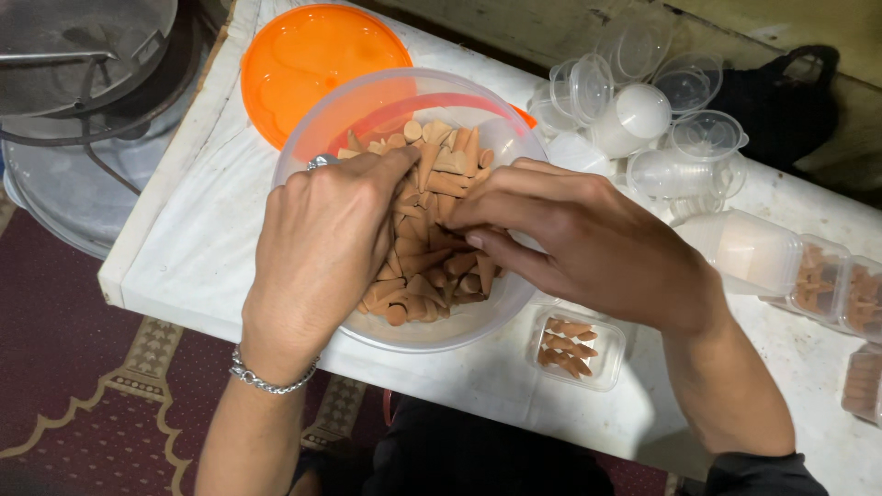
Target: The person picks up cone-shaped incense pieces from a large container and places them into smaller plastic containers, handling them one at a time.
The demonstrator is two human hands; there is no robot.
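Cones (432, 266), small, brown and pointed, fill the big clear plastic bowl (367, 110) that sits in the middle of the white-covered table (193, 248) in front of me. The table is the largest thing here, its cloth creased and a little stained, with a dark red patterned carpet (101, 395) below its near edge. To the far left, off the table, stands a round grey metal stand with a wire frame (83, 110). Behind the bowl lies an orange round lid (312, 55), partly hidden by the bowl's far rim.

Both my hands are down in the bowl, close together over the heap. My left hand (322, 248) is curled with the fingers pushed in among the cones; I wear a ring on it and a silver chain bracelet (266, 377) at the wrist. My right hand (570, 239) reaches in from the right, fingers bent and drawn together at the tips, touching the cones near the middle. I cannot tell for sure whether either hand has actually closed on a cone, since the fingertips are buried.

At the far right of the table is a loose pile of empty clear cups and lids (652, 119). Along the right edge stand small clear boxes already filled with cones (836, 289). Just beside the bowl's near right side is one small open clear box (574, 349) holding a few cones laid flat.
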